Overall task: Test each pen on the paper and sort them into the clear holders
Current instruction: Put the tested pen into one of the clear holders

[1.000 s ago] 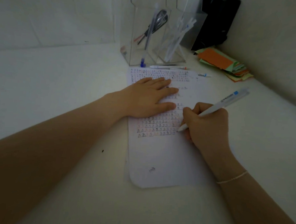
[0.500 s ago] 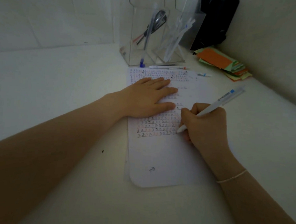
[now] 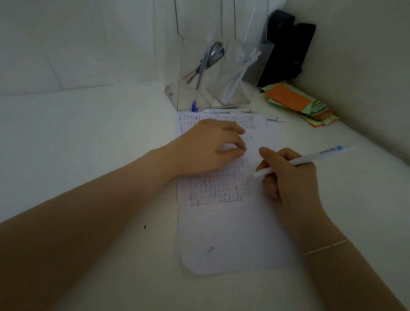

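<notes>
My right hand (image 3: 290,181) pinches a white pen (image 3: 301,160) in a writing grip, fingers curled round the lower barrel, tip pointing down-left just at the sheet of paper (image 3: 230,232), blue-marked end angled up to the right; whether the tip touches the sheet or sits just off it I cannot tell, the view is soft there. My left hand (image 3: 209,148) rests on the upper part of the paper, fingers a bit curled, holding nothing, palm weighting the sheet. Paper lies flat on the white counter (image 3: 81,148), rows of small test marks across its upper half, lower half mostly bare. Step in hand, I judge: scribble test with this pen. To do it well: left hand pressing so the sheet does not slide, tip set in a free spot at the right end of the rows, short light strokes, enough to read ink or no ink, not over old marks. Clear holders (image 3: 203,84) stand at the far edge of the paper, left compartment with a blue-tipped pen (image 3: 201,76) and some darker ones, right compartment with whitish pens (image 3: 239,78). Loose pens (image 3: 225,111) lie on the counter between holders and paper, probably untested. After the mark, lift straight up and drop the pen into the matching compartment; which one means working I cannot tell
</notes>
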